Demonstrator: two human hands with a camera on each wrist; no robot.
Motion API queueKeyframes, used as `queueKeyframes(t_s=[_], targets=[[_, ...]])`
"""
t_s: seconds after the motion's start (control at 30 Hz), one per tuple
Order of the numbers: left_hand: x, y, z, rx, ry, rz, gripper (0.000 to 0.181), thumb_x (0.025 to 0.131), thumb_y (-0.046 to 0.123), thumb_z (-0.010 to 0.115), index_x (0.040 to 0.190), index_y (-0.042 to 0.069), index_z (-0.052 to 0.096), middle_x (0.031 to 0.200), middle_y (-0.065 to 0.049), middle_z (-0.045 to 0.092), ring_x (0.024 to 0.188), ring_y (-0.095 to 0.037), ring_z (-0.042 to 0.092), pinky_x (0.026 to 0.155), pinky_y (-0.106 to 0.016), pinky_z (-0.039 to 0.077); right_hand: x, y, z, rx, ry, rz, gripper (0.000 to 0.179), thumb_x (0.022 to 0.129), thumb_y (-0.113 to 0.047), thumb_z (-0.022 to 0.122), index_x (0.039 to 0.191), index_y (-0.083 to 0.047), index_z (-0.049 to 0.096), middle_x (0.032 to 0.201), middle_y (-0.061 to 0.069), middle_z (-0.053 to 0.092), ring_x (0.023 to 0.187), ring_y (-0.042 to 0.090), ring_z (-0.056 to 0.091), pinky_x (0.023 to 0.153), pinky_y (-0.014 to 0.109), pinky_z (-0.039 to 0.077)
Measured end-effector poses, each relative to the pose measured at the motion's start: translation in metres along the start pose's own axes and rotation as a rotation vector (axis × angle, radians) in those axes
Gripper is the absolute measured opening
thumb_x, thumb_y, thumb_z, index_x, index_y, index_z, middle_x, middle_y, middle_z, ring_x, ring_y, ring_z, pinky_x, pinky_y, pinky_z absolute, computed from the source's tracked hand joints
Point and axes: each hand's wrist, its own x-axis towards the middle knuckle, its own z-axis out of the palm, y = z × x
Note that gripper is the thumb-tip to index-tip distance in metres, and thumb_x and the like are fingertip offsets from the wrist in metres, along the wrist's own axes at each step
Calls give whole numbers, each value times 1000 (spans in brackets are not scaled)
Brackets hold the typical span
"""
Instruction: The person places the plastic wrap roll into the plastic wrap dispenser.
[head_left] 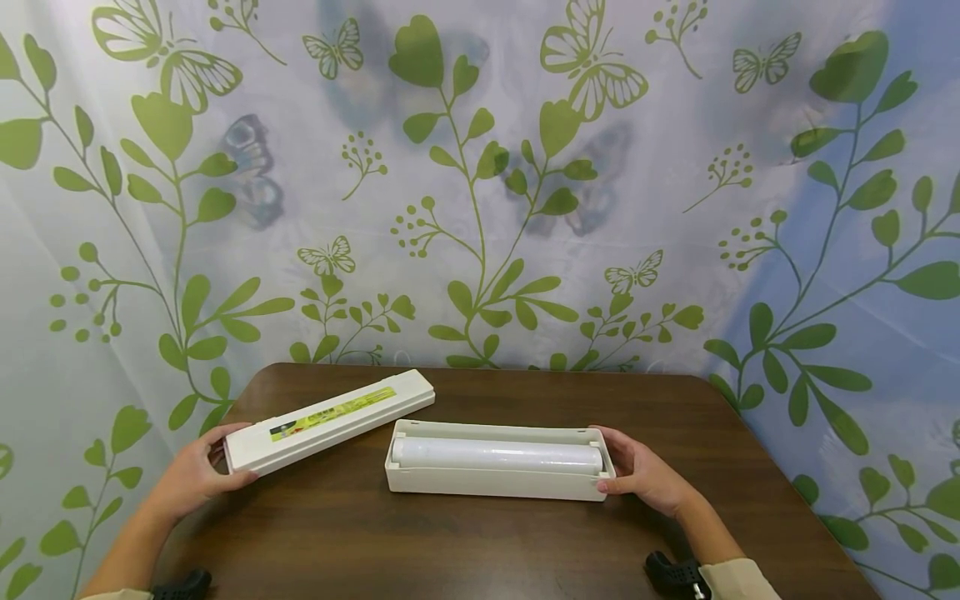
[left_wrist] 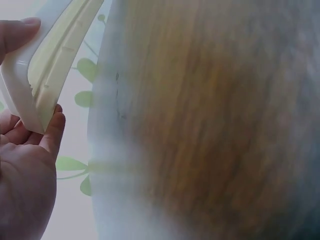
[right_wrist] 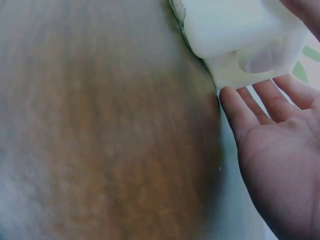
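My left hand (head_left: 193,471) grips the left end of a long white lid (head_left: 330,421) with a yellow-green printed label on top. The lid slants up to the right over the table's left side; whether it touches the table I cannot tell. In the left wrist view, the hollow inner side of the lid (left_wrist: 62,60) shows between thumb and fingers. Right of it a white cling film box (head_left: 495,482) sits uncovered, with a roll of clear film (head_left: 498,455) lying in it. My right hand (head_left: 648,475) holds the box's right end, thumb at the front corner, fingers behind.
Both things are on or over a dark brown wooden table (head_left: 337,533) with rounded far corners. A white curtain (head_left: 480,250) with green leaves and butterflies hangs close behind it. Black straps (head_left: 671,575) sit at both wrists.
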Motion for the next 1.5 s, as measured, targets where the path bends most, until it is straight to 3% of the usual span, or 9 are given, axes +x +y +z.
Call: queueKeyframes(t_s=[0.17,0.4,0.7,0.87,0.97,1.17,1.5], targets=[[1,1,2,-35,25,16,75,73,4,90,139,-4,54,117,8,55,94,10,54,75,-8,47,-1,0,1,7,-11,-8,86,88,1,75,157,4,25,152,24,42,122,9,58,93,32,57],[3,5,5,-62,34,40,76,73,3,90,139,-5,54,121,-2,56,95,9,54,77,-6,46,-1,-1,0,9,-11,8,86,88,0,76,157,3,25,150,18,44,121,9,58,93,32,57],[3,5,5,-37,46,46,74,73,8,92,137,-2,57,117,16,55,93,8,55,79,-4,45,-1,-2,0,6,-7,21,86,88,0,76,157,3,25,150,20,44,121,11,58,91,33,58],[5,6,7,-38,60,46,73,73,8,92,136,-1,58,118,9,56,95,10,53,81,-2,44,-1,-4,1,-1,-6,20,87,87,-1,76,157,4,24,152,29,39,120,10,58,91,32,58],[6,7,9,-32,77,46,72,72,9,93,135,0,59,118,11,56,96,13,52,82,0,43,0,-4,1,0,-4,20,88,87,-1,76,157,5,23,153,33,35,120,8,58,92,31,57],[8,8,12,-116,90,42,71,73,1,90,136,-4,56,116,20,55,96,13,56,78,-5,48,0,-5,1,5,3,31,88,88,-1,76,158,4,23,156,36,31,122,5,57,94,29,56],[13,17,19,-235,98,44,69,76,-7,85,137,-9,53,117,19,57,97,10,59,77,-8,51,-1,-5,1,-2,2,32,89,88,-3,76,158,5,21,156,37,30,122,4,56,94,29,57]])
